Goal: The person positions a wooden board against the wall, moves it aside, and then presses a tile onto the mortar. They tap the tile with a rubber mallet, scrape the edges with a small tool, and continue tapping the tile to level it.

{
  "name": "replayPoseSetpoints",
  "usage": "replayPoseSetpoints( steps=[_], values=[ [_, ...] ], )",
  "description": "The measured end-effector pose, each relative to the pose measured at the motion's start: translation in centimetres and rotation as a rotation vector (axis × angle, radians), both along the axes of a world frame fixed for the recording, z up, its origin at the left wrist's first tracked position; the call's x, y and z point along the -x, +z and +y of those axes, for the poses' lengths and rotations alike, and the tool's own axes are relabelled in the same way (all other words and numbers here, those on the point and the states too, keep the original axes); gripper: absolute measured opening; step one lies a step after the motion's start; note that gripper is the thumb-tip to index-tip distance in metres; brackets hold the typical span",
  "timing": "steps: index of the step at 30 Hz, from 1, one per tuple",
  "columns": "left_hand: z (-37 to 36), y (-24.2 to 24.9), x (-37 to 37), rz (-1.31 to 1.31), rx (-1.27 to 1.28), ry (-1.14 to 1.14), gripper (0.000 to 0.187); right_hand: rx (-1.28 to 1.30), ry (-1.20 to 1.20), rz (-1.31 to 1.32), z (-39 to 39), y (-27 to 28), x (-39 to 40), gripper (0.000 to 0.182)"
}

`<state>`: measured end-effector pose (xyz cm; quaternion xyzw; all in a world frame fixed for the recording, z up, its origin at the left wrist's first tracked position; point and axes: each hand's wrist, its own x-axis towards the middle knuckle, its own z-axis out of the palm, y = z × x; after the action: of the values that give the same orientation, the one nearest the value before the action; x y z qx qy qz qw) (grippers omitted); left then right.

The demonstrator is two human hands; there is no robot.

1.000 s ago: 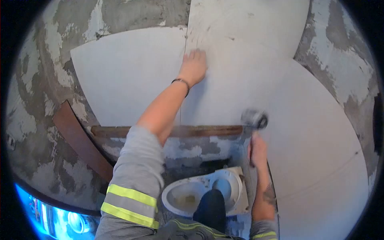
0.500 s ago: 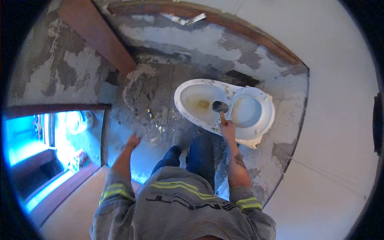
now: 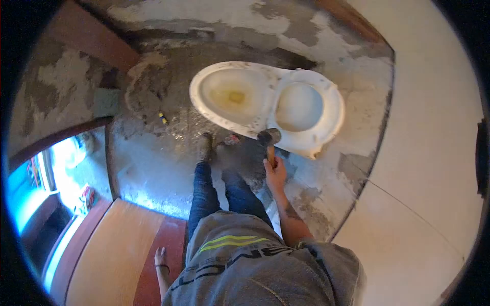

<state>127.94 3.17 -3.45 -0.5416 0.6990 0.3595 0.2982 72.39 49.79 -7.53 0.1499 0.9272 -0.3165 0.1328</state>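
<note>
A short-handled hammer with a dark, blocky head and wooden handle is gripped in my right hand, fingers wrapped round the handle. Its head overlaps the near edge of a white toilet in this view. The toilet has a long bowl with a yellow-brown stain on the left and a rounder opening on the right; dark specks of dirt dot its rim. Low on the left, my left hand is empty, its fingers stretched out, in front of a dark red panel strip. A dark band circles that wrist.
A small yellow-and-black object lies on the rough, dirty floor left of the toilet. Behind rises a patchy, peeling wall. A brown board slants at upper left, above a bright opening. A pale wall fills the right.
The hammer has moved from over the bowl to the toilet's near edge. My left hand has dropped back towards the panel. The view has shifted, and my feet stand farther apart from the toilet.
</note>
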Motion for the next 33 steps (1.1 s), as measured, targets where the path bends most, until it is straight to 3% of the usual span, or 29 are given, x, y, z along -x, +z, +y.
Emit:
replayPoseSetpoints(
  steps=[2, 3, 4, 6, 8, 11, 13, 14, 16, 19, 21, 22, 23, 25, 26, 27, 29, 31, 33],
  values=[
    [1.2, -5.5, 4.3, 0.089, -0.220, 0.357, 0.055, 0.214, -0.176, 0.327, 2.5, 5.1, -0.3, 0.031],
    [0.9, -7.3, 6.6, 0.072, -0.338, 0.480, 0.055, 0.149, -0.286, 0.290, 3.4, 8.0, 0.7, 0.030],
    [0.3, -8.4, 8.8, 0.077, -0.337, 0.477, 0.055, 0.093, -0.392, 0.256, 5.0, 10.1, 2.3, 0.029],
    [-1.2, -9.5, 13.2, 0.243, -0.236, 0.295, 0.057, 0.171, -0.430, 0.531, 9.5, 9.1, 4.1, 0.030],
    [-3.6, -9.3, 17.4, 0.347, -0.214, 0.176, 0.057, 0.102, -0.468, 0.465, 13.5, 7.6, 5.3, 0.028],
    [-7.8, -7.5, 19.6, 0.560, -0.080, 0.049, 0.059, 0.042, -0.426, 0.393, 16.8, 4.0, 7.2, 0.027],
    [-4.9, 3.8, 26.7, 0.298, 0.093, -0.154, 0.063, 0.100, -0.418, 0.405, 19.6, -3.7, 8.0, 0.033],
    [-5.0, 5.9, 27.3, 0.238, 0.089, -0.143, 0.065, 0.143, -0.464, 0.401, 21.2, -8.4, 7.9, 0.039],
    [-4.4, 9.4, 26.6, 0.162, 0.117, -0.101, 0.067, -0.073, -0.487, 0.249, 18.6, -9.0, 9.3, 0.038],
    [-3.0, 12.7, 24.6, 0.110, 0.128, -0.019, 0.066, -0.093, -0.595, 0.198, 16.4, -11.1, 9.5, 0.049],
    [-2.6, 13.2, 21.2, -0.001, 0.117, -0.019, 0.067, -0.024, -0.592, 0.231, 17.5, -13.5, 9.8, 0.047],
    [-3.5, 10.7, 16.4, 0.239, -0.014, 0.498, 0.066, 0.025, -0.604, 0.276, 17.7, -14.4, 9.6, 0.045],
    [-3.0, 11.7, 15.4, 0.236, 0.005, 0.520, 0.066, 0.040, -0.582, 0.264, 17.2, -14.3, 9.3, 0.045],
    [-1.9, 13.4, 14.1, -0.119, 0.062, 0.072, 0.065, -0.110, -0.553, 0.231, 16.5, -12.7, 9.7, 0.048],
    [-1.9, 11.1, 9.8, 0.206, -0.050, 0.637, 0.066, -0.128, -0.492, 0.195, 16.1, -11.6, 9.7, 0.049],
    [-1.0, 11.8, 9.2, 0.218, -0.043, 0.658, 0.066, -0.146, -0.432, 0.164, 15.8, -10.8, 9.3, 0.051],
    [0.5, 12.7, 9.2, 0.002, 0.005, 0.358, 0.070, 0.047, -0.496, 0.142, 15.9, -9.5, 8.3, 0.061],
    [1.0, 10.6, 5.1, -0.034, 0.075, 0.316, 0.073, -0.558, -0.158, 0.242, 19.6, -13.6, 4.4, 0.073],
    [2.3, 9.5, 2.2, -0.039, 0.121, 0.436, 0.075, -0.369, -0.602, 0.077, 19.7, -14.5, 2.2, 0.072]
  ],
)
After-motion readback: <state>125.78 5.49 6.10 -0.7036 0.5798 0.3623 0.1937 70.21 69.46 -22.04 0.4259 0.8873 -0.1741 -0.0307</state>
